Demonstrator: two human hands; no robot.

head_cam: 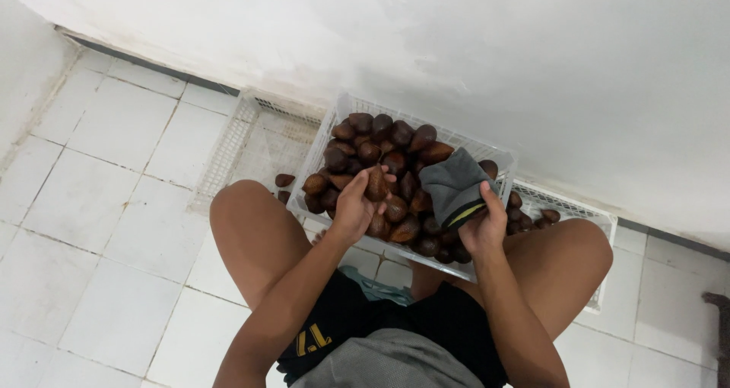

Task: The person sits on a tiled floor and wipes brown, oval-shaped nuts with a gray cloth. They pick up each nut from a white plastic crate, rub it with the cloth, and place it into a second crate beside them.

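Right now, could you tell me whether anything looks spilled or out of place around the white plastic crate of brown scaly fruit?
Yes: one brown scaly fruit lies alone, outside the heaped white plastic crate, in the flat white crate beside it.

A seated person looks down at a white perforated plastic crate heaped with brown, scaly, teardrop-shaped fruits, set on a white tiled floor against a white wall. The left hand grips one brown fruit over the crate's near edge. The right hand holds a crumpled grey cloth at the crate's right corner.
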